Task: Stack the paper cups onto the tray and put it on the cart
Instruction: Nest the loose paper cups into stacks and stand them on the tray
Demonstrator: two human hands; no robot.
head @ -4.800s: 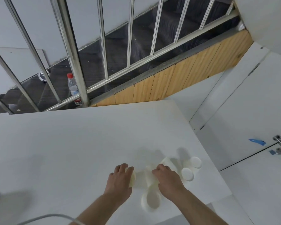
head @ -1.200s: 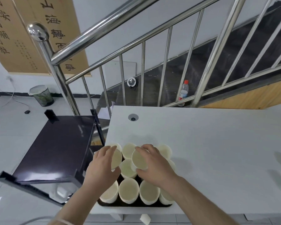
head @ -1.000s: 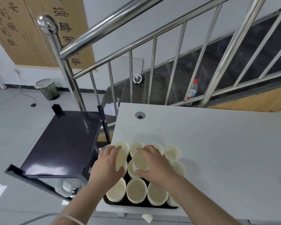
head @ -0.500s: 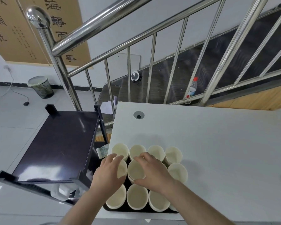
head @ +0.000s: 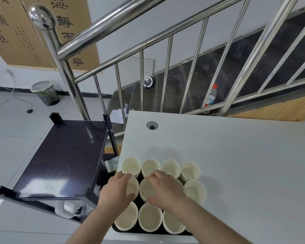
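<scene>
A dark tray (head: 141, 232) lies at the near left corner of the white table (head: 236, 164), filled with several upright cream paper cups (head: 151, 167). My left hand (head: 115, 191) curls round a cup (head: 133, 188) in the middle row at the left. My right hand (head: 167, 190) grips the rim of the middle cup (head: 147, 190) beside it. The black cart (head: 63, 155) stands just left of the table, its top shelf bare.
A steel stair railing (head: 123, 22) runs behind the table and cart. A water bottle (head: 210, 96) stands on the dark stairs. A bin (head: 46, 93) is on the tiled floor at the far left. A cable hole (head: 152, 125) marks the table's far left.
Earlier my hands gathered cups on the table's right end. Both hands have since lowered their cups into the tray's middle row, and the view has drifted slightly.
</scene>
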